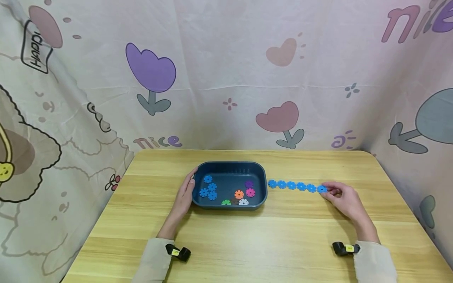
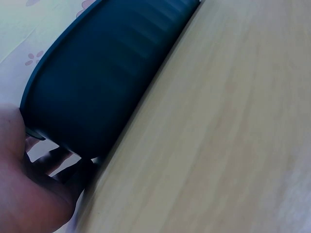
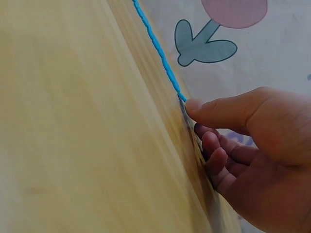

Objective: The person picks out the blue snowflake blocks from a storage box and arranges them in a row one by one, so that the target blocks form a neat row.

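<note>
My left hand (image 1: 185, 194) holds the left end of a dark blue plastic tray (image 1: 230, 207); in the left wrist view its fingers bend around the tray's end. My right hand (image 1: 345, 198) pinches the rightmost blue notched disc (image 1: 322, 189) between thumb and fingers. That disc ends a straight row of several blue discs (image 1: 291, 185), which runs rightward from near the tray's right wall. From the right wrist, the row (image 3: 158, 46) looks like one continuous flat strip; whether the discs interlock I cannot tell.
Inside the tray lie several loose blue discs (image 1: 212, 195) on the left. An orange disc (image 1: 239, 194), a pink disc (image 1: 250, 192), a purple disc (image 1: 249, 183), a white disc (image 1: 243, 202) and a green disc (image 1: 226, 202) are there too. Patterned cloth (image 1: 219, 59) hangs behind the wooden table (image 1: 240, 247).
</note>
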### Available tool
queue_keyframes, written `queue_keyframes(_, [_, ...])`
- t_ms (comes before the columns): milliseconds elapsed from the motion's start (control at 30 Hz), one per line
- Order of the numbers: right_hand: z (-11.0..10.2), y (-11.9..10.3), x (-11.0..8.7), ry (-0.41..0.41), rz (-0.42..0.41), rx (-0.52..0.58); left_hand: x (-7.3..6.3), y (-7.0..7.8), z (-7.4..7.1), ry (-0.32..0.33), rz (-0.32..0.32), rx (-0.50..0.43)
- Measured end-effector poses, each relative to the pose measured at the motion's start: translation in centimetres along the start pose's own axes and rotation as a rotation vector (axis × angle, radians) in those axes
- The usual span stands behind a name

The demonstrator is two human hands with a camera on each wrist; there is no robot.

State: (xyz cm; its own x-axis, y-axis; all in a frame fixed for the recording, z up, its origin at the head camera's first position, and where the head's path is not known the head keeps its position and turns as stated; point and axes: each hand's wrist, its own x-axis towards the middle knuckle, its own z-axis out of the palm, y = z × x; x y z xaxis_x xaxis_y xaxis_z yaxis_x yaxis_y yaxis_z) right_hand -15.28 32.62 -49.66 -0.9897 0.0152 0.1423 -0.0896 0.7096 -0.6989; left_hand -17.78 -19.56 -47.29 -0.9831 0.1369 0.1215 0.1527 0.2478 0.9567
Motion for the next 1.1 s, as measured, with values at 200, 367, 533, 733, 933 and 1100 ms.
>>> queue_keyframes(200, [-0.05,0.0,0.17,-0.01,0.001,-0.02,-0.05,0.07,-0.08,-0.003,0.002,0.003])
queue_keyframes(367, [-0.05,0.01,0.24,-0.013,0.0,-0.024,-0.12,0.12,-0.07,-0.001,0.007,0.0])
queue_keyframes(533, [-0.02,0.06,0.19,-0.005,-0.007,-0.032,-0.11,0.19,-0.01,-0.002,0.001,0.003])
queue_keyframes(733, [0.03,0.26,0.24,-0.003,-0.003,-0.039,-0.03,0.26,0.03,0.001,0.001,0.008])
queue_keyframes(933, [0.04,0.42,0.21,0.001,-0.001,-0.024,-0.06,0.25,-0.02,-0.002,0.0,0.007])
queue_keyframes(1100, [0.03,0.09,0.1,0.031,0.011,-0.001,-0.08,0.27,-0.04,-0.003,-0.001,0.006])
